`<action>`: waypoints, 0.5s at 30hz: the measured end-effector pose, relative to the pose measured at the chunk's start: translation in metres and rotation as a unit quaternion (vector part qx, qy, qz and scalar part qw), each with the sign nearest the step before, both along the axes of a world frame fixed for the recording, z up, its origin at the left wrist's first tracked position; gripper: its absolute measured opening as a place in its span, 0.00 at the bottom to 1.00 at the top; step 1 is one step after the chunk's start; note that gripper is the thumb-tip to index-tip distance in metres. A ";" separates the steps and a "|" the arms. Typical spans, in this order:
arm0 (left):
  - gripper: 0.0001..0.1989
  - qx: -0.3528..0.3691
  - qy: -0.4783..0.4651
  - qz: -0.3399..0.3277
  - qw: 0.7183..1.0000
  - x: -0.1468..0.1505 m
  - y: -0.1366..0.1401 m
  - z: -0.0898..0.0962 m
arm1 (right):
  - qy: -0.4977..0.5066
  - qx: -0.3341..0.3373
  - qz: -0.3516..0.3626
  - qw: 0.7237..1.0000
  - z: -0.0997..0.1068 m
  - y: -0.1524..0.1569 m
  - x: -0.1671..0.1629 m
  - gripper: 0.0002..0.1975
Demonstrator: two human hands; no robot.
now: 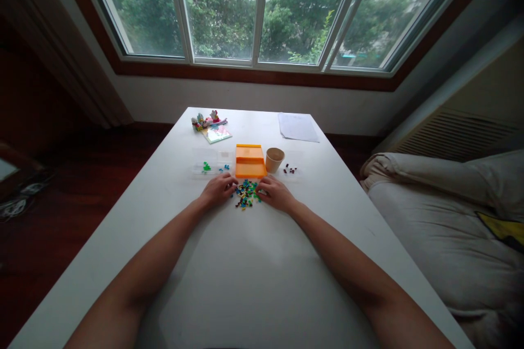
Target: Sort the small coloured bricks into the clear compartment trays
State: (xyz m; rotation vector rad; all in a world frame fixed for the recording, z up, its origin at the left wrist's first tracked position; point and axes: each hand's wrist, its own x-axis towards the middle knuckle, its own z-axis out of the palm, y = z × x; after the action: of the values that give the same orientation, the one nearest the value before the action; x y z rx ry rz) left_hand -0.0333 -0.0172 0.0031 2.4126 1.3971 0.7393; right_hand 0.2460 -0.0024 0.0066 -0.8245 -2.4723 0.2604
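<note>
A loose pile of tiny coloured building bricks (246, 193), in green, blue, yellow and dark brown, lies on the white table between my hands. My left hand (220, 188) rests at the pile's left edge, its fingers curled together; what they hold, if anything, is too small to make out. On the right edge of the pile, my right hand (275, 192) has its thumb and fingers drawn in, and any piece between them is hidden. Just beyond stands an open orange case (250, 168). A clear tray (197, 175) on the left contains green and blue bricks; another clear tray (302, 175) contains dark brown ones.
A brown paper cup (274, 160) stands right of the orange case. Farther back on the white table (254, 267) are small toy figures (200, 121), a shiny flat packet (217, 134) and paper sheets (298, 127). A covered sofa (434, 229) borders the right side.
</note>
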 end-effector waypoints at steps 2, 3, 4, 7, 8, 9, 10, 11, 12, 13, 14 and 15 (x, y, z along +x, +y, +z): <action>0.10 -0.002 -0.003 0.000 1.000 0.000 0.001 -0.001 | 0.002 -0.004 0.004 1.000 0.000 0.000 0.000 0.03; 0.10 -0.003 -0.004 -0.001 1.000 0.000 0.001 -0.001 | 0.002 -0.003 0.005 1.000 0.000 0.001 0.000 0.03; 0.10 -0.003 -0.004 -0.002 1.000 0.000 0.001 -0.001 | 0.002 -0.002 0.006 1.000 0.000 0.001 0.000 0.03; 0.10 -0.005 -0.003 -0.002 1.000 0.001 0.003 -0.002 | 0.000 0.000 0.007 1.000 -0.001 0.002 0.000 0.03; 0.10 -0.007 -0.002 -0.002 1.000 0.001 0.003 -0.002 | -0.002 0.000 0.008 1.000 -0.002 0.003 0.000 0.03; 0.10 -0.008 -0.001 -0.002 1.000 0.002 0.003 -0.002 | -0.003 -0.001 0.009 1.000 -0.003 0.003 0.000 0.03; 0.10 -0.009 0.000 -0.001 1.000 0.002 0.003 -0.002 | -0.004 -0.002 0.010 1.000 -0.003 0.003 0.000 0.03; 0.10 -0.008 -0.001 0.000 1.000 0.003 0.003 -0.002 | -0.005 -0.002 0.010 1.000 -0.003 0.003 -0.001 0.03; 0.10 -0.008 -0.001 0.001 1.000 0.003 0.003 -0.002 | -0.005 0.000 0.008 1.000 -0.004 0.002 -0.001 0.03; 0.10 -0.008 0.000 0.003 1.000 0.003 0.003 -0.001 | -0.006 0.002 0.008 1.000 -0.003 0.001 -0.001 0.03; 0.10 -0.007 0.001 0.005 1.000 0.004 0.003 -0.001 | -0.006 0.006 0.008 1.000 -0.003 0.001 -0.002 0.03; 0.10 -0.007 0.003 0.006 1.000 0.004 0.002 0.000 | -0.007 0.011 0.011 1.000 -0.003 0.000 -0.002 0.03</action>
State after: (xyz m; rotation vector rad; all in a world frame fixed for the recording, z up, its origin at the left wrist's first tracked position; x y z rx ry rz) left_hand -0.0290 -0.0149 0.0028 2.3990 1.4161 0.7240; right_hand 0.2440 -0.0025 0.0039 -0.7940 -2.4938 0.2362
